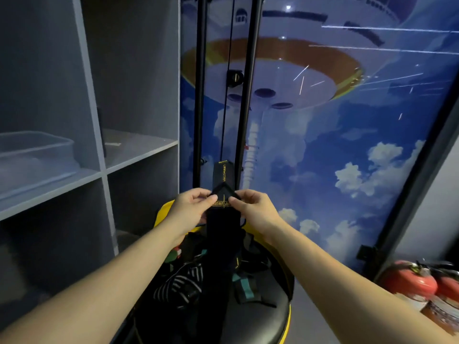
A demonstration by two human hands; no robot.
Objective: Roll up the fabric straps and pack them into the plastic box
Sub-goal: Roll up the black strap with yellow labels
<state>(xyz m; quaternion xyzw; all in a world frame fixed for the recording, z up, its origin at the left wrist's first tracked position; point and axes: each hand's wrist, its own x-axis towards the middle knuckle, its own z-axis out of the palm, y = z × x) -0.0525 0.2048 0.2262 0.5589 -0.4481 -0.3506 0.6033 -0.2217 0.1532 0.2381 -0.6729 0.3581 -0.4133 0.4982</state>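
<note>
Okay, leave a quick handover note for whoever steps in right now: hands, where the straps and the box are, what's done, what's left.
Left hand and right hand: both pinch the top of one black strap, apparently starting its roll.
More straps lie loose on the black and yellow seat below.
Plastic box: on the shelf to the left; no straps visible inside.
Done: nothing packed.
Left: roll this strap, box it, then the rest.

A strap is held above the seat, where more straps are piled. The plastic box is set on a shelf left of the seat; extinguishers are stood to its right.
</note>
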